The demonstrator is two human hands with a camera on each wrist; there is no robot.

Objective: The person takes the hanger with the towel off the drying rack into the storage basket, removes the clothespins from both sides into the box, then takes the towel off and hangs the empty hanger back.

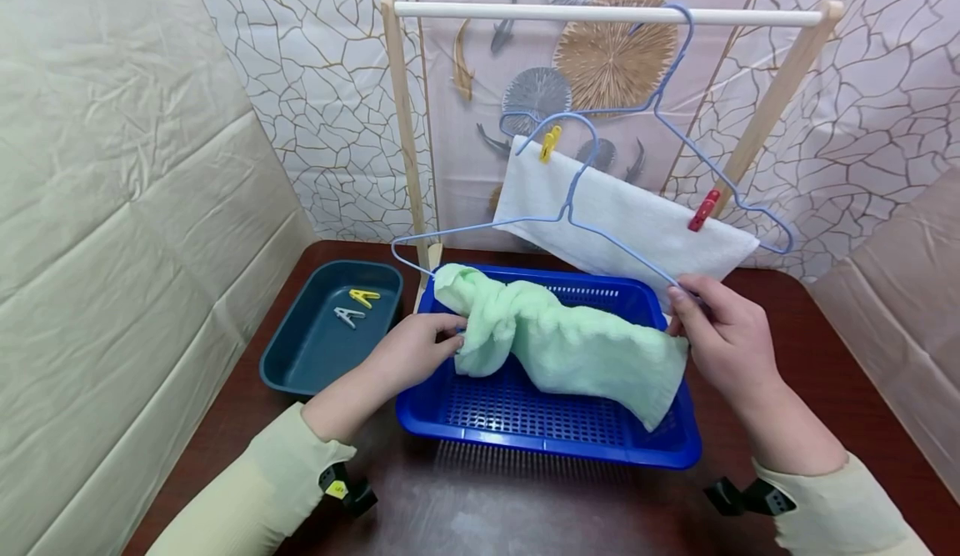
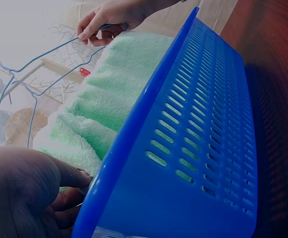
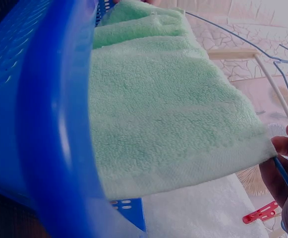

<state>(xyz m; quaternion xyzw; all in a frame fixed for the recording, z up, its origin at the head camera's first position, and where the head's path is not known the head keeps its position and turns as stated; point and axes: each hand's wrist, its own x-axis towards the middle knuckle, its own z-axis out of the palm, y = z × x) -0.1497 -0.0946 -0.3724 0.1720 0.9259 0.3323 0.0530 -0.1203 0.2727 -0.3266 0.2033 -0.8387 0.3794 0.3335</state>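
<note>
A light green towel (image 1: 600, 343) drapes over the lower bar of a blue hanger (image 1: 525, 221), above a blue perforated basket (image 1: 480, 437). It is bunched at the left and flatter at the right. My left hand (image 1: 420, 348) pinches the towel's left part with thumb and fingers. With my right hand (image 1: 727, 331) I grip the hanger's right end; the towel's upper right corner (image 3: 267, 148) touches those fingers. In the left wrist view the basket's wall (image 2: 134, 193) hides part of the towel.
Behind, a white towel (image 1: 600, 197) hangs from another hanger (image 1: 675, 72) on a wooden rack (image 1: 525, 11), held by yellow (image 1: 551, 144) and red (image 1: 703, 211) clothespins. At left, a dark teal tray (image 1: 300, 364) holds yellow (image 1: 364, 298) and white (image 1: 348, 317) clothespins.
</note>
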